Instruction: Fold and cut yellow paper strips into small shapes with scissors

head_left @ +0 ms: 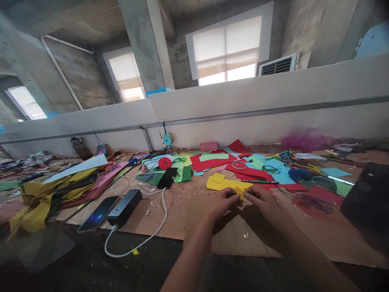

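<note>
My left hand (224, 203) and my right hand (261, 198) meet above a sheet of brown cardboard (196, 211). Between their fingertips they pinch a small yellow piece of paper (240, 191); part of it is hidden by the fingers. Just beyond lie larger yellow paper pieces (214, 183), overlapping one another. A shiny clear spot (245, 234) shows on the cardboard below my hands.
A black power bank (124, 207) with a white cable (165, 211) and a phone (99, 213) lie to the left. Red sheets (205, 163), blue sheets (279, 172) and cords cover the back. A dark bag-like object (366, 198) stands at right.
</note>
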